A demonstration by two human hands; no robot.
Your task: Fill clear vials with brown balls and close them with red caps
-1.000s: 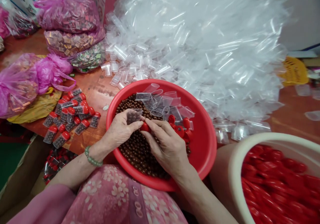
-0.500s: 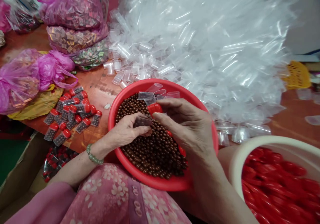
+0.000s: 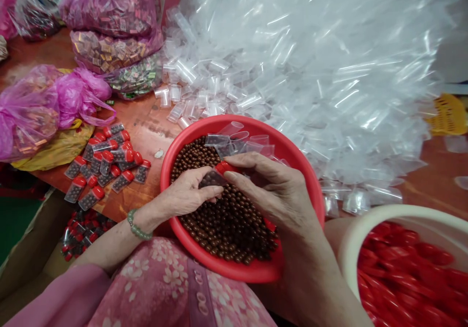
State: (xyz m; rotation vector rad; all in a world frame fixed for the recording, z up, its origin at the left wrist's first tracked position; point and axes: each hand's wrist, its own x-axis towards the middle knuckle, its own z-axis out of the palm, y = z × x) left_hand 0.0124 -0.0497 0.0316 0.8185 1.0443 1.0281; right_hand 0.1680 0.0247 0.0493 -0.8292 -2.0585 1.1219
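My left hand [image 3: 190,190] is closed around a small clear plastic container [image 3: 211,179] with dark balls in it. Between the thumb and fingers of my right hand [image 3: 274,185] is a red cap [image 3: 223,166], set against the container's open end; whether it is fully seated I cannot tell. Both hands are over a red basin [image 3: 168,171] of shiny brown balls [image 3: 234,224]. Several clear containers [image 3: 252,146] lie on the balls at the basin's far side. A little red shows beneath my right hand.
Filled red-capped containers [image 3: 106,161] lie on the table at left, with more in a cardboard box [image 3: 29,244] below. A large heap of clear containers [image 3: 310,73] covers the back. A cream bucket [image 3: 347,249] of red caps stands at right. Pink bags [image 3: 109,15] sit back left.
My right hand has brought the red cap down and left onto the mouth of the container in my left hand. Earlier there was a gap between them. The view has shifted slightly.
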